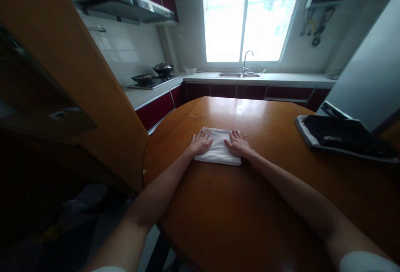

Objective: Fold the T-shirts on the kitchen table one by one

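Pressing flat, left hand (201, 140) and right hand (238, 143) touch cloth (218, 152).

Bare forearms, short white sleeves (365, 261)

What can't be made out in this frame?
- Head view: the parts of the white cloth under the left hand and right hand.
- What the dark bundle on the table is; too dim.
- Left side of frame: in shadow.
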A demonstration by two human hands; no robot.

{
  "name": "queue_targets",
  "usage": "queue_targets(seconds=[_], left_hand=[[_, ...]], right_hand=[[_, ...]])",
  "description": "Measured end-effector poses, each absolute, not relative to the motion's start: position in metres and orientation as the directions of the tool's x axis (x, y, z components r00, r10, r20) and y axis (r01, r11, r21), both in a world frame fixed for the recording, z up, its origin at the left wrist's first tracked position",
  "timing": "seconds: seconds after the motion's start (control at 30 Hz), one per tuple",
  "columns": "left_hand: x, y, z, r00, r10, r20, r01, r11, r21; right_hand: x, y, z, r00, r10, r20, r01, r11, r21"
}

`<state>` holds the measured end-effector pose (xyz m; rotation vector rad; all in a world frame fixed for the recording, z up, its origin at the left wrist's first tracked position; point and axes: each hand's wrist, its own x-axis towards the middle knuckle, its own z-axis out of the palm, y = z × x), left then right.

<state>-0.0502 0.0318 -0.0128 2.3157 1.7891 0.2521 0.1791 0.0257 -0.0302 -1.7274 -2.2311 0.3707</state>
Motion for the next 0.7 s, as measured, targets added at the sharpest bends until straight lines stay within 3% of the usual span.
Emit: queue_targets(seconds=[0.1,0.2,0.3,0.57,0.7], left_hand=[[-0.051,0.037,-0.017,0.207,0.977,0.046,0.931,-0.211,0.298],[-0.054,0.046,-0.020,-0.027,0.993,0.118,0.941,-0.015,0.339],[-0.057,0.054,-0.019,-0.189,0.970,0.155,0.931,0.127,0.341],[-0.057,0.060,-0.014,-0.206,0.959,0.197,0.902,0.108,0.417],[-0.057,0.064,-0.017,-0.160,0.966,0.205,0.790,0.001,0.613]], right_hand=[[0.207,0.027,-0.036,-0.067,0.988,0.139,0.905,0.119,-0.409],[0.227,0.026,-0.036,0.075,0.968,0.238,0.884,0.046,-0.465],[0.230,0.022,-0.031,0.104,0.958,0.268,0.859,0.049,-0.509],[0.215,0.016,-0.028,0.026,0.962,0.271,0.877,0.108,-0.467],[0.216,0.015,-0.028,0.007,0.963,0.271,0.880,0.122,-0.459]])
